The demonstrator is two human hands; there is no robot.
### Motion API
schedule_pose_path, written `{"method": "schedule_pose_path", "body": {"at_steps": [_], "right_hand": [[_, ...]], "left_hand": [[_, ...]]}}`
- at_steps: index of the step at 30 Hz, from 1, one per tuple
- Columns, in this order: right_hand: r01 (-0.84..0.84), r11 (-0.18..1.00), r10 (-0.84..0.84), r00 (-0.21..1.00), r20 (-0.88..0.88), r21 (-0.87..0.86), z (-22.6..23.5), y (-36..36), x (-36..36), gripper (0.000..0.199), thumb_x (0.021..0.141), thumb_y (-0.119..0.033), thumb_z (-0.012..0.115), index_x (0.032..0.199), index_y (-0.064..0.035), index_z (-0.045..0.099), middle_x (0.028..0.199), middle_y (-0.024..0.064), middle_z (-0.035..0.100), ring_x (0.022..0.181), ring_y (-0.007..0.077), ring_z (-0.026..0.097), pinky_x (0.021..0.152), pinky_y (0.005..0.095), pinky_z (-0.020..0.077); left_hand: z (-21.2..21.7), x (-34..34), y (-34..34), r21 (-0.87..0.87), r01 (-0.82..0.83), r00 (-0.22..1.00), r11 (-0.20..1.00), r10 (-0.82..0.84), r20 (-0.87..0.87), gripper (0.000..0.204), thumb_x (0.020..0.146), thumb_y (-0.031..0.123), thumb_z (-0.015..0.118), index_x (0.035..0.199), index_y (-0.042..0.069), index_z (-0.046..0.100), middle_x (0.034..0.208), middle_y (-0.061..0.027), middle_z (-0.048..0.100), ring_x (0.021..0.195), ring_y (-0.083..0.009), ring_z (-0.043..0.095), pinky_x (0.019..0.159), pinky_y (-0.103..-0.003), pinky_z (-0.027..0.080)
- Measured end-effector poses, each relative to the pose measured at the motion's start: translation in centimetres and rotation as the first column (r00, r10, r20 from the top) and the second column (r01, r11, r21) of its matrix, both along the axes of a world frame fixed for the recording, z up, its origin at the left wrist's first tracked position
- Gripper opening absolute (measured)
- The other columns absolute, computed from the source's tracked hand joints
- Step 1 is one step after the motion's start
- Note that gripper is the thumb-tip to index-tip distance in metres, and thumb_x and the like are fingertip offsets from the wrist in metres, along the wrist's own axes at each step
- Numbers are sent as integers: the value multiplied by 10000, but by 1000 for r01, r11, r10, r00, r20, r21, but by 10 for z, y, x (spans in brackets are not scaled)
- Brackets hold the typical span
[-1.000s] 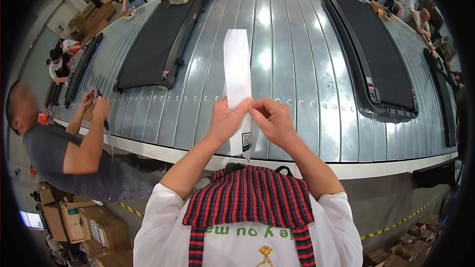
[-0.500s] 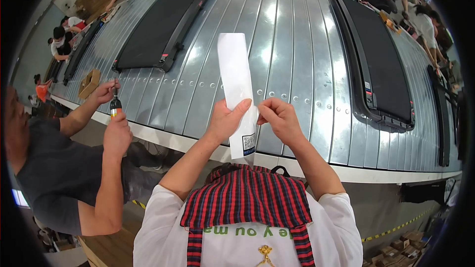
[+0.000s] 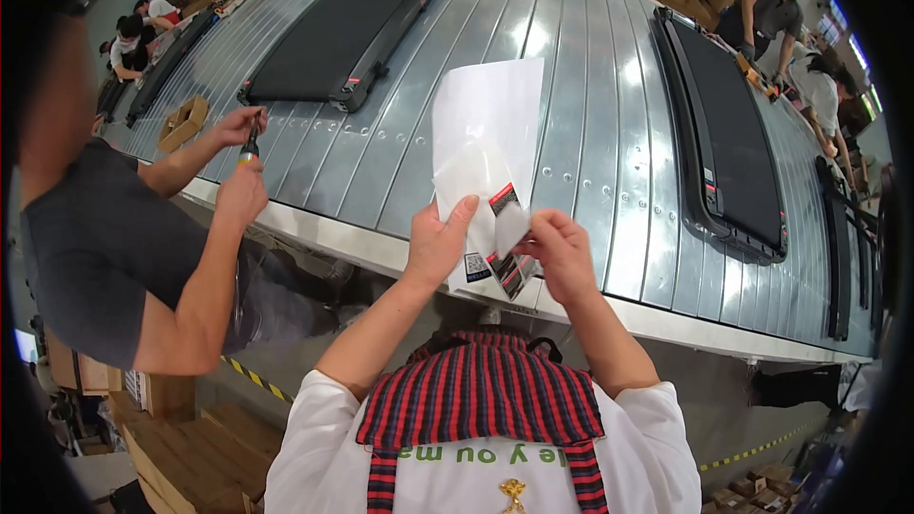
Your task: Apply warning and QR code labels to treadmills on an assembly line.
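Note:
In front of my chest, above the table's near edge, my left hand (image 3: 440, 243) grips white paper sheets (image 3: 495, 100), its thumb pressed on top. A smaller white label sheet (image 3: 481, 171) with black-and-red printed labels (image 3: 505, 198) lies over the larger paper. A square black-and-white code shows near the lower end. My right hand (image 3: 562, 247) is closed in a pinch at the label sheet's right edge, on a small pale flap (image 3: 512, 226). Whether this flap is a sticker or its backing I cannot tell.
Before me curves a slatted metal conveyor table (image 3: 581, 67). Black treadmill-like decks (image 3: 333, 38) lie on it at left, and another (image 3: 728, 124) at right. Close on my left, a co-worker (image 3: 105, 247) holds a powered screwdriver (image 3: 249, 145). A small cardboard box (image 3: 183, 124) sits beyond.
The narrow white strip of paper has spread into a wider sheet, and the black-and-red labels now show. My right hand has moved slightly right and down. The co-worker's screwdriver has shifted right.

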State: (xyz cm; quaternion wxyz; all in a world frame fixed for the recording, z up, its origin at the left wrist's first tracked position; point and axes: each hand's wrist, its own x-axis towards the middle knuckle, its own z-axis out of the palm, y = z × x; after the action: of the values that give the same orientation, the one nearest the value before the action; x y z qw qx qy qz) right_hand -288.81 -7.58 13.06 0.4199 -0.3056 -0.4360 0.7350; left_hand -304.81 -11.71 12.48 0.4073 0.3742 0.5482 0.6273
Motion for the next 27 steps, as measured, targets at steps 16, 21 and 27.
{"method": "schedule_pose_path", "body": {"at_steps": [16, 21, 27], "right_hand": [[-408, 331, -357, 781, 513, 851, 48, -49, 54, 142, 723, -39, 601, 862, -43, 572, 808, 92, 574, 686, 260, 566, 569, 331, 463], [-402, 198, -507, 739, 444, 894, 54, -10, 102, 180, 696, -16, 614, 867, -60, 579, 773, 68, 567, 679, 226, 562, 542, 311, 459], [-512, 79, -551, 693, 465, 856, 52, 23, 168, 251, 596, -5, 605, 834, -83, 581, 760, 32, 541, 668, 204, 542, 552, 306, 453]], "left_hand": [[-20, 54, -3, -56, 253, 965, 966, -249, 79, 286, 824, 259, 589, 878, -22, 581, 717, 5, 572, 638, -52, 490, 580, -226, 422], [-12, 111, 13, -20, 357, 933, 934, -355, 65, 302, 825, 253, 587, 925, -31, 582, 763, -26, 599, 671, -60, 506, 607, -234, 431], [-20, 175, 50, -26, 433, 872, 901, -426, -240, 347, 824, 288, 564, 991, -16, 569, 762, -134, 619, 671, -107, 526, 635, -291, 446]]}}
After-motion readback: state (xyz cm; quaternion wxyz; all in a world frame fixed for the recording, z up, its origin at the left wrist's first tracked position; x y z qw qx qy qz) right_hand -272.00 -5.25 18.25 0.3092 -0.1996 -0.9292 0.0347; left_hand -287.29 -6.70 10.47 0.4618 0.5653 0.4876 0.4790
